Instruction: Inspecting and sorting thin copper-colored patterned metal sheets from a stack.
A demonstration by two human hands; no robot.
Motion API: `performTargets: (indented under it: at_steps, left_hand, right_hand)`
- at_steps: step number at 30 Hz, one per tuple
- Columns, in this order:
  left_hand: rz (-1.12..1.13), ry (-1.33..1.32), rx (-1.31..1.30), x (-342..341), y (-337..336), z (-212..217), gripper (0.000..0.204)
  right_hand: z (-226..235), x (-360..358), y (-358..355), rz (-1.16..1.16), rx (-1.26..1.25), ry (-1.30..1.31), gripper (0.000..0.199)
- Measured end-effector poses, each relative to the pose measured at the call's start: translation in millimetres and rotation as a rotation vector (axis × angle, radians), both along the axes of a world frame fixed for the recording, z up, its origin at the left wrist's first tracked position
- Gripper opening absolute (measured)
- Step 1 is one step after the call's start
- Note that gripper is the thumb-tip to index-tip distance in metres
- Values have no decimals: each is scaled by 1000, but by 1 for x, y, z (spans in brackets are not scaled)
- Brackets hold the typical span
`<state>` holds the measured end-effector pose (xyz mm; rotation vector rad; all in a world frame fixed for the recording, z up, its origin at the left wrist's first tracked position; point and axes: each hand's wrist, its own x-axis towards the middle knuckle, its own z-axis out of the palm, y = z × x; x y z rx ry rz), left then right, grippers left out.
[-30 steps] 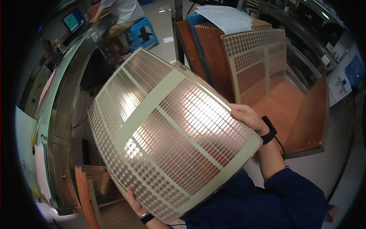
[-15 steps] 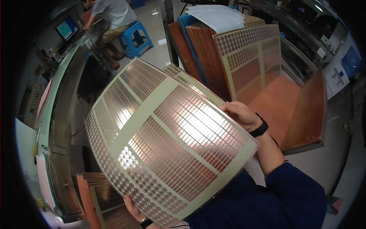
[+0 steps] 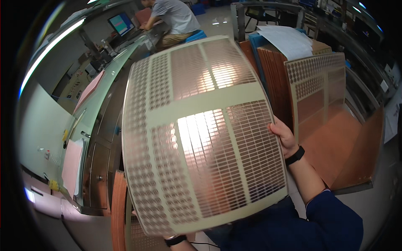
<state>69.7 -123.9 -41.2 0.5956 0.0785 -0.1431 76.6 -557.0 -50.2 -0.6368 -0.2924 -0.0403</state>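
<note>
A large, thin circuit board panel (image 3: 209,98) is held up in front of me. It has pale green borders and coppery fields of small rectangles and round patterns, and light glares off its middle. My right hand (image 3: 284,134) grips its right edge, thumb on the front face and the other fingers behind. Low on the left, my left hand (image 3: 135,213) holds the lower left edge; most of that hand is hidden behind the panel. Dark bands circle both wrists. To the right, a similar panel (image 3: 310,94) stands leaning against a brown stack of boards (image 3: 274,79).
An orange-brown rack board (image 3: 335,142) lies to the right. Below left stand more upright panels (image 3: 119,209). A glass-topped bench (image 3: 106,77) with pink sheets (image 3: 72,161) runs along the left. Farther back, a person (image 3: 176,19) sits on a blue stool (image 3: 195,36) near a monitor (image 3: 121,24).
The panel has turned and is more upright, its patterned round side now along the left. A second panel's edge that showed behind it is out of sight. My view has swung left.
</note>
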Motion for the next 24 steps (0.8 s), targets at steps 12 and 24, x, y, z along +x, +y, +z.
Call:
performTargets:
  at_steps: [12, 24]
  left_hand:
    - [-68, -345, -255, -26, -74, -56, 61]
    - [65, 31, -55, -13, 13, -82, 55]
  right_hand:
    - [-19, -26, 51, -41, -15, 152, 57]
    - [-24, -18, -83, -462, 296, 148, 59]
